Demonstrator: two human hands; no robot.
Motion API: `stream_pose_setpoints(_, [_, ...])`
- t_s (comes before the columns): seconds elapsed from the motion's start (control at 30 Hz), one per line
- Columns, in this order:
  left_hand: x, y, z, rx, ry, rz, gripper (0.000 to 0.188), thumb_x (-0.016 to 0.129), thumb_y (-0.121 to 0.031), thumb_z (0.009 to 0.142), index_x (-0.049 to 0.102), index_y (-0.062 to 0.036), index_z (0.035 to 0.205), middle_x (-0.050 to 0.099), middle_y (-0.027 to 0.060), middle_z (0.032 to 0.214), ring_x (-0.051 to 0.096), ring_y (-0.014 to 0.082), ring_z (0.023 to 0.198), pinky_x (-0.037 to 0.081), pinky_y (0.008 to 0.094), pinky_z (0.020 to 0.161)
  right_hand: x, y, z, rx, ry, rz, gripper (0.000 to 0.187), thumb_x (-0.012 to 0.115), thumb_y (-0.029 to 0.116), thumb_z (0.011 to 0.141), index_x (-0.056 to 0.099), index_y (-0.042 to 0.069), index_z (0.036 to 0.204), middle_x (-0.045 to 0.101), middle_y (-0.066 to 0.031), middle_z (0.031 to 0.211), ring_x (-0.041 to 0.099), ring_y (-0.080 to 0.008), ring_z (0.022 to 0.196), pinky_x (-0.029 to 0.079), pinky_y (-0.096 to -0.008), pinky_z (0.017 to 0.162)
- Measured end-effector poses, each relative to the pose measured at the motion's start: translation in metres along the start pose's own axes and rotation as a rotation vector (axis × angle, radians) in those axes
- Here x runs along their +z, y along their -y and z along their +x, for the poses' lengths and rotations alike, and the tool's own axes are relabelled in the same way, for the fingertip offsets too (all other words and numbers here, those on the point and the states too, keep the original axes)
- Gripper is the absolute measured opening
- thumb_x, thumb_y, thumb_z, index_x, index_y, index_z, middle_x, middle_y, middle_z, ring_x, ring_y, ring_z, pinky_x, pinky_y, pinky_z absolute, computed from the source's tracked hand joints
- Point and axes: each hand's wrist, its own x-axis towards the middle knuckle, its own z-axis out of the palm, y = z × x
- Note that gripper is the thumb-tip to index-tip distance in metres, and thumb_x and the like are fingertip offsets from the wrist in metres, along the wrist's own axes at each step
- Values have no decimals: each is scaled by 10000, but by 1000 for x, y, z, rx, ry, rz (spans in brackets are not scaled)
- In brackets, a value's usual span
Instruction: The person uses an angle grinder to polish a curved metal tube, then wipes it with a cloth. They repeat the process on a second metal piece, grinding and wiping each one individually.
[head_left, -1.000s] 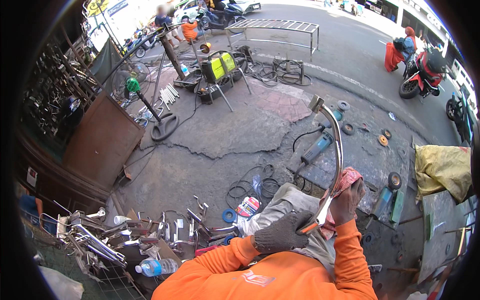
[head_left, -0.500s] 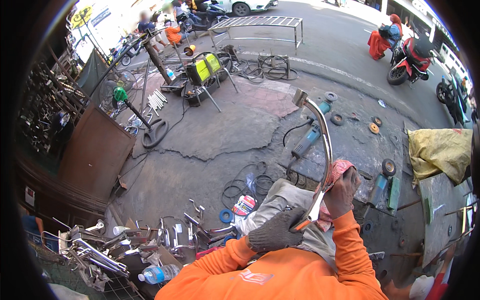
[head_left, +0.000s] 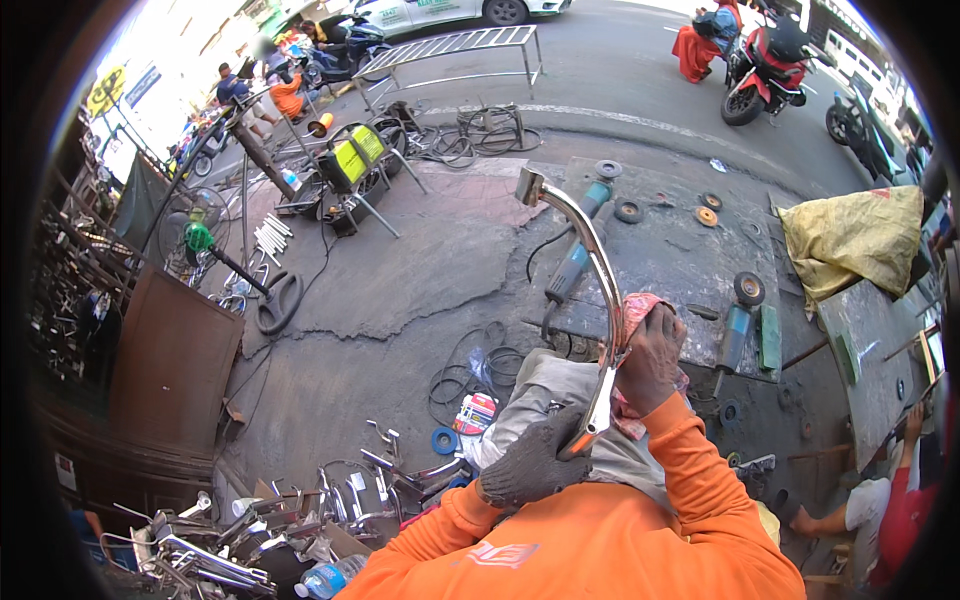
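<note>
A curved, shiny chrome metal tube with a short cross piece at its upper end leans up and away from my lap. My left hand, in a dark knit glove, is closed around its lower end, where an orange tint shows on the metal. Pressed to the tube's middle by my bare right hand is a crumpled pink-red cloth; the fingers are curled over it. More of that cloth hangs below the right hand, partly hidden by the wrist.
Angle grinders and loose discs lie ahead on a worn board. A heap of metal fittings and a water bottle are at lower left. A yellow-green welding machine stands farther off. Another person's arm shows at lower right.
The whole view has shifted, so the surroundings sit farther left and the person at lower right shows more. Both hands keep their hold on the tube and cloth.
</note>
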Motion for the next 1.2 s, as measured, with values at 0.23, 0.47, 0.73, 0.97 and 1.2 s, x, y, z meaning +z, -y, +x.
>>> stream_pose_setpoints(0.23, [5,1,-2,27,-30,-52,576,748,-160,821,586,-12,1354,673,150,960,644,247,840,525,408,767,-2,-3,6,-4,-16,276,630,867,307,718,660,13,1236,595,-240,1236,516,-441,1221,415,-534,1012])
stream_pose_setpoints(0.47, [8,3,-3,54,-116,15,472,722,-160,807,604,-28,1243,670,144,937,644,271,839,516,432,763,-14,6,6,1,-71,124,548,795,323,793,651,-17,1198,563,-245,1177,531,-434,1168,385,-527,996])
stream_pose_setpoints(0.73, [7,14,-2,-84,-37,-105,483,741,-151,807,569,-25,1240,669,182,1018,672,337,908,519,456,803,-11,18,1,39,16,158,587,758,326,852,602,-34,1290,553,-268,1251,527,-419,1219,337,-518,1078])
stream_pose_setpoints(0.97, [12,15,-3,4,-76,-109,465,751,-149,801,575,-23,1212,640,157,946,631,283,841,516,441,785,-9,16,10,61,16,303,554,775,318,866,602,-18,1271,550,-270,1251,522,-447,1198,403,-529,1020])
stream_pose_setpoints(1.2, [8,30,-6,-93,-82,-300,514,747,-101,795,591,-1,1275,665,129,1003,643,239,885,530,393,831,26,15,-18,651,-249,1742,445,830,182,850,604,-26,1173,587,-199,1210,624,-323,1075,535,-444,871])
